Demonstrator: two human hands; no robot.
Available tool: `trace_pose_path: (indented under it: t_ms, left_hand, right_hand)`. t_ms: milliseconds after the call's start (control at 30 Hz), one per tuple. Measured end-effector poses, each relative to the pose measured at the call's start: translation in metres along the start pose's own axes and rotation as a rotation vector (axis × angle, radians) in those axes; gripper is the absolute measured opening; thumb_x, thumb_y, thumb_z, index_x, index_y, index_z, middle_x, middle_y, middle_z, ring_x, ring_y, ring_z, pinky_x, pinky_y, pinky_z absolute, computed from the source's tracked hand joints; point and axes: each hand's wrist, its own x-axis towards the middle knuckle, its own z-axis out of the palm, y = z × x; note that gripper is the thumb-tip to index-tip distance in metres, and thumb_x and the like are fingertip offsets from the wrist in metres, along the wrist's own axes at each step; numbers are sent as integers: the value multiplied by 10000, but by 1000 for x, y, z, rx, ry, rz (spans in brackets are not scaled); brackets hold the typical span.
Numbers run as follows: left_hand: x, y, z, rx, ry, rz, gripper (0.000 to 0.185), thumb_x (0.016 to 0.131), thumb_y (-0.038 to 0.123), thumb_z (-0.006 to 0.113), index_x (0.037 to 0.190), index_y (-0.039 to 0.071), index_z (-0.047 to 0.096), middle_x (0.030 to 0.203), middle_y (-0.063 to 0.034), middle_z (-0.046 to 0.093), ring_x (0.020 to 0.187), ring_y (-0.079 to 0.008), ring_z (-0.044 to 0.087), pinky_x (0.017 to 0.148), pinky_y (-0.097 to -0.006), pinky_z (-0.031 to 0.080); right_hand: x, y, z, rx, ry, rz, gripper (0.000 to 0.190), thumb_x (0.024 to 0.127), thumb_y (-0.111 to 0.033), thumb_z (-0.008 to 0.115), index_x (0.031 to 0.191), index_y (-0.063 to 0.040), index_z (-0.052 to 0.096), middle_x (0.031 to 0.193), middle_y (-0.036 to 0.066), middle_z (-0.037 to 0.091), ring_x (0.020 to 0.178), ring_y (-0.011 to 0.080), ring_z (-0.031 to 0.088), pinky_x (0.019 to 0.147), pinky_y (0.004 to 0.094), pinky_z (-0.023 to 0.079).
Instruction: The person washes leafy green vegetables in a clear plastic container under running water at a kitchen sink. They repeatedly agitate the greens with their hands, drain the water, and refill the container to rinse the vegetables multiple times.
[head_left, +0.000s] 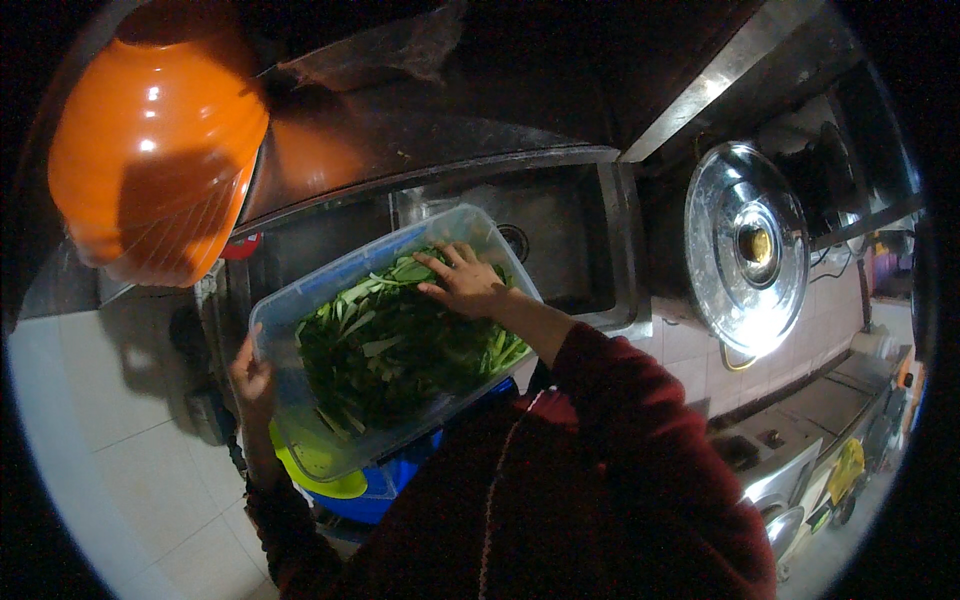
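Note:
A clear plastic tub (289, 427) holding leafy green vegetables (390, 337) is tilted in front of me, partly over the metal sink (570, 247). My left hand (253, 375) grips the tub's left wall near its corner. My right hand (465, 281) lies with spread fingers on the greens near the tub's far side; its palm side is hidden. A yellow-green basin (322, 472) and a blue plastic container (375, 502) show beneath the tub's near edge.
Orange bowls (157, 150), nested together, stand at the upper left. A large pot with a shiny metal lid (742, 300) is to the right of the sink. Farther right is a metal counter (832, 397). Floor tiles (135, 397) show at the lower left.

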Motion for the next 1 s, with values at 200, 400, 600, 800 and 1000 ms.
trace_pose_path:
  t_ms: [200, 400, 600, 800, 1000]
  left_hand:
    - [3, 36, 1, 81, -23, -61, 483, 895, 55, 455, 1357, -82, 493, 1222, -217, 634, 1104, -258, 613, 1005, -369, 441]
    - [5, 30, 3, 48, 20, -180, 564, 808, 25, 459, 1363, -69, 496, 1230, -236, 625, 1117, -273, 608, 1022, -378, 429]
    - [8, 28, 4, -17, 41, -223, 616, 755, 2, 456, 1367, -61, 493, 1286, -223, 590, 1174, -282, 576, 1053, -394, 405]
    - [12, 50, 13, -107, 85, -288, 630, 737, -51, 433, 1364, -65, 491, 1303, -212, 573, 1214, -278, 547, 1079, -381, 376]
    - [14, 52, 12, -112, 81, -250, 622, 743, -81, 406, 1360, -79, 483, 1272, -189, 585, 1186, -261, 563, 1059, -374, 394]
  right_hand:
    - [-2, -3, -7, 28, -56, 41, 622, 972, -581, 421, 1495, -259, 320, 1506, 173, 314, 1364, 445, 300, 1097, 556, 331]
    - [-4, -1, -7, 97, -37, 37, 619, 972, -573, 437, 1494, -258, 324, 1510, 167, 308, 1370, 450, 289, 1099, 562, 324]
    - [-8, 0, -8, 121, -31, 48, 612, 969, -559, 459, 1489, -261, 334, 1521, 155, 295, 1376, 437, 287, 1104, 559, 318]
    - [-11, 3, -7, 110, -41, 64, 618, 967, -562, 458, 1496, -273, 321, 1531, 143, 287, 1396, 414, 271, 1113, 554, 306]
    - [-13, 3, -6, 131, -35, 69, 610, 965, -559, 465, 1491, -285, 326, 1527, 139, 294, 1390, 411, 284, 1107, 555, 317]
